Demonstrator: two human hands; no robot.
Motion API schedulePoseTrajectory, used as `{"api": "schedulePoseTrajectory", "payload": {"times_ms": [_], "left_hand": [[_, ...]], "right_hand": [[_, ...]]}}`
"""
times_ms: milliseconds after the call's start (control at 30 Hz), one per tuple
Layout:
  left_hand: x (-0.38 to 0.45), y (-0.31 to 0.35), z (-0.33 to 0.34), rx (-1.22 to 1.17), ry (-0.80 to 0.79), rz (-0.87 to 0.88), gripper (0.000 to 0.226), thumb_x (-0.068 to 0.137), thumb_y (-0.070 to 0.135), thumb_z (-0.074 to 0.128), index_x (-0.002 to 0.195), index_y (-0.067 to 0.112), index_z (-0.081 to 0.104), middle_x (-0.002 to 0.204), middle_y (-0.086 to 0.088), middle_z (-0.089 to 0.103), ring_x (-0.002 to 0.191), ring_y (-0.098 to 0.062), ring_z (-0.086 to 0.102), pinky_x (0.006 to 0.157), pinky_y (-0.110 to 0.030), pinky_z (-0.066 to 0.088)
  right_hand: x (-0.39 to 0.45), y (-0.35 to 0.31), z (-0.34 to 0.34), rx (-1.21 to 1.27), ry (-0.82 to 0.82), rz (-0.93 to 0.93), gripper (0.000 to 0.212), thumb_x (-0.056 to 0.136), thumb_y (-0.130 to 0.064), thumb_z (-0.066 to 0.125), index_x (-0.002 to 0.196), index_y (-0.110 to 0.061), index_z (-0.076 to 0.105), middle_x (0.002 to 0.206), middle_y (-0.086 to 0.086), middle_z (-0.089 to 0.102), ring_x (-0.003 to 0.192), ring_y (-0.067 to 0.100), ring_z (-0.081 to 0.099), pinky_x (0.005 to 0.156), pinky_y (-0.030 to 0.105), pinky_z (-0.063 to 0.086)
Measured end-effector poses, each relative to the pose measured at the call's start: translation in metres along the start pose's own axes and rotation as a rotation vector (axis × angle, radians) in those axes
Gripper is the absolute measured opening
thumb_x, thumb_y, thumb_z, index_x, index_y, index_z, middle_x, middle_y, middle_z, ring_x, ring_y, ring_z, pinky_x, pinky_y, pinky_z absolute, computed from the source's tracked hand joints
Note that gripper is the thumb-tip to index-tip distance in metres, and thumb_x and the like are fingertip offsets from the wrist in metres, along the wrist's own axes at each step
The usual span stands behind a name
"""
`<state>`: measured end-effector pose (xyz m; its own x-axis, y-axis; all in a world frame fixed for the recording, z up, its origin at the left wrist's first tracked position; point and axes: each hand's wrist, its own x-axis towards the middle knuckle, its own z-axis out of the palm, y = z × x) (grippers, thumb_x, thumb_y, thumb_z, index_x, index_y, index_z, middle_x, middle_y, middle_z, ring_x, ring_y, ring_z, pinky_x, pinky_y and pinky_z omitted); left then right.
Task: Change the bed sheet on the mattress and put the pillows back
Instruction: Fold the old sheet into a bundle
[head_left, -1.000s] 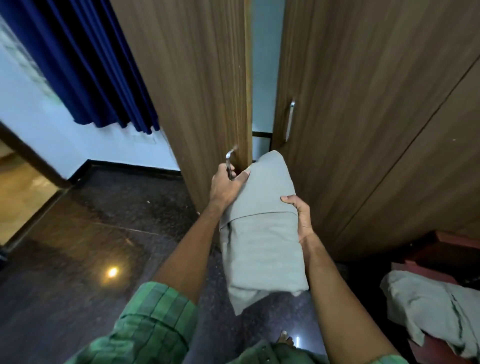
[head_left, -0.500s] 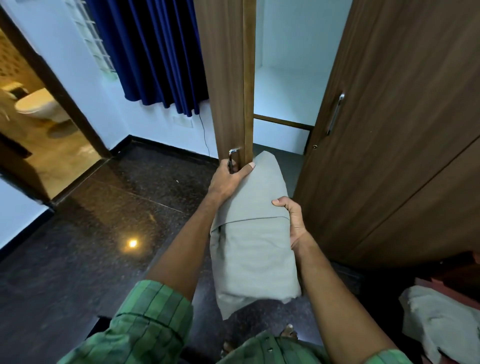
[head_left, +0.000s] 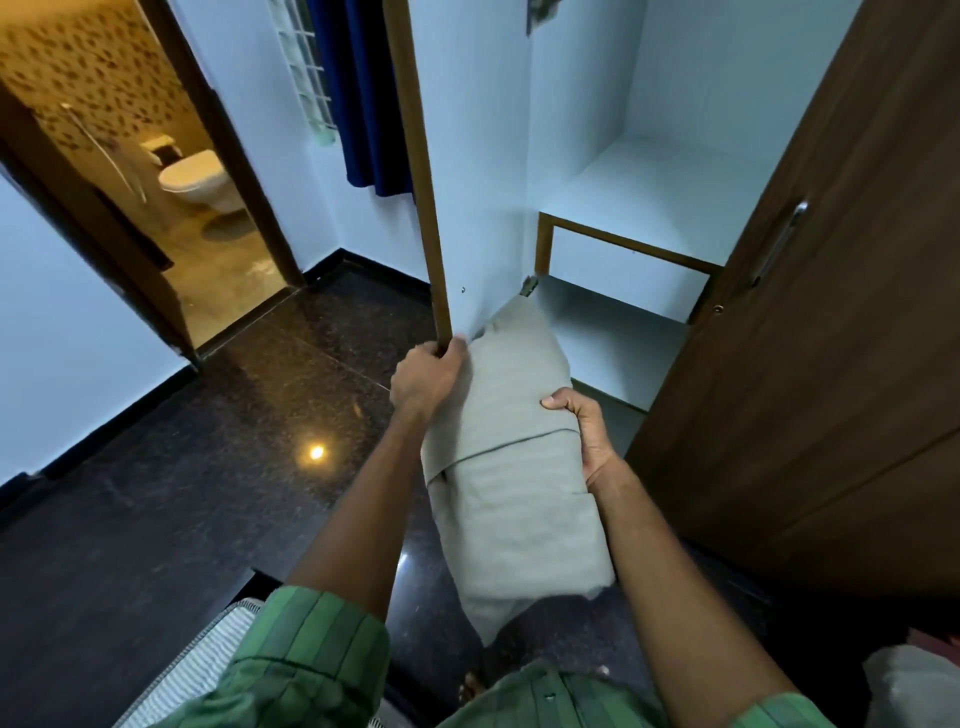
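A folded grey bed sheet (head_left: 511, 467) hangs in the centre of the frame, held in front of an open wardrobe. The right hand (head_left: 584, 428) grips its right edge, thumb on top and fingers curled underneath. The left hand (head_left: 426, 376) is curled round the lower edge of the open wardrobe door (head_left: 470, 208) — the sheet's upper left side lies against that hand, and its top corner reaches up beside the door's white inner face.

Behind the sheet, in the centre right of the frame, the wardrobe's white shelves (head_left: 649, 192) show, edged in wood. The closed wardrobe door (head_left: 831, 312) fills the right side, brown, with a metal handle (head_left: 779, 241).

Dark polished floor (head_left: 208, 441) spreads across the left and bottom, with a light reflected in it. At the upper left a doorway opens on a bathroom with a toilet (head_left: 195, 176). A blue curtain (head_left: 363, 93) hangs at the top centre. Green striped sleeves (head_left: 311, 654) show at the bottom edge — beside the left one, a striped mattress corner (head_left: 182, 670).
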<state>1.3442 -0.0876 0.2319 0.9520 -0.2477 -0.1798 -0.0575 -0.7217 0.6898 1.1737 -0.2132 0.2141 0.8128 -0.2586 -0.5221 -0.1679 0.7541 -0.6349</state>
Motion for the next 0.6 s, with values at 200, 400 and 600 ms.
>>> {"api": "schedulePoseTrajectory", "payload": {"times_ms": [200,400,600], "left_hand": [[-0.037,-0.056,0.025,-0.815,-0.470,-0.360,0.086,0.083,0.083,0.055,0.137,0.018,0.063,0.136,-0.011,0.066,0.120,-0.028,0.066,0.103,-0.045,0.051],[-0.054,-0.020,0.065,-1.398,-0.833,-0.407,0.079,0.093,0.070,0.055,0.148,0.014,0.053,0.150,-0.019,0.052,0.140,-0.038,0.049,0.119,-0.057,0.033],[0.023,0.050,0.066,-1.292,-0.747,-0.240,0.030,0.094,0.023,0.062,0.114,0.004,0.074,0.113,-0.016,0.072,0.104,-0.033,0.070,0.101,-0.046,0.053]], "right_hand": [[0.002,-0.022,-0.010,0.043,0.005,-0.018,0.038,0.082,-0.017,0.049,0.112,-0.002,0.067,0.099,0.017,0.073,0.082,0.033,0.073,0.076,0.038,0.059],[0.006,-0.058,-0.029,0.132,0.085,-0.148,0.050,0.081,-0.020,0.052,0.127,-0.005,0.063,0.113,0.017,0.069,0.093,0.033,0.070,0.081,0.041,0.060],[0.029,-0.100,-0.050,0.193,0.123,-0.216,0.041,0.081,-0.021,0.057,0.118,-0.007,0.068,0.106,0.016,0.072,0.089,0.033,0.072,0.085,0.042,0.059]]}}
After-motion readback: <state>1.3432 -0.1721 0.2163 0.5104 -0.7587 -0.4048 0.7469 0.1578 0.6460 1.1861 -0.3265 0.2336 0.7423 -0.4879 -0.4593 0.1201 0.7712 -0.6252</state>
